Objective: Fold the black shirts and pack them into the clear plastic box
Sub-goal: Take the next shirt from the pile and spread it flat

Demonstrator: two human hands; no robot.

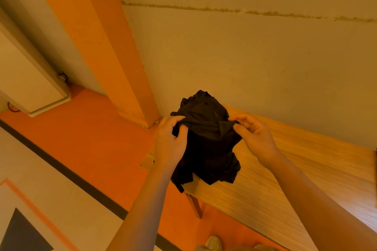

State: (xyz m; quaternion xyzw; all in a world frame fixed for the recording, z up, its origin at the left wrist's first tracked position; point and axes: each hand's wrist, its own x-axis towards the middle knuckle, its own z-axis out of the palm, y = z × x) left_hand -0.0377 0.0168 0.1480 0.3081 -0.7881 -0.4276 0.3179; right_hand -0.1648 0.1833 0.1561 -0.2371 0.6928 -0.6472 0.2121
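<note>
The black shirt [206, 140] is held in the air as a crumpled bundle above the near left corner of the desk [306, 169]. Its lower folds hang down to about the level of the desk edge; whether they touch the surface cannot be determined. No flat fold is visible in the fabric.

The left hand [169, 144] grips the upper left part of the bundle, fingers curled over the cloth and thumb pressed in from the near side. The right hand [255, 138] pinches a raised edge of fabric at the upper right between thumb and fingertips; its remaining fingers are loosely curled.

Task status, as a judgement: early stage. The shirt appears to be gathered for opening out. It has not been spread, folded or packed. The clear plastic box is not in view, so its contents and position cannot be reported. Remaining work: spread, fold and pack this shirt, then repeat for any others.

Count:
- Black shirts: one bundle visible; whether it contains more than one garment cannot be determined.
- Hands: two, both engaged on the shirt.
- Desks: one, wood-grained, against the wall [244, 57].
- Clear plastic boxes: none visible.

An orange floor [91, 128] lies to the left of the desk.
</note>
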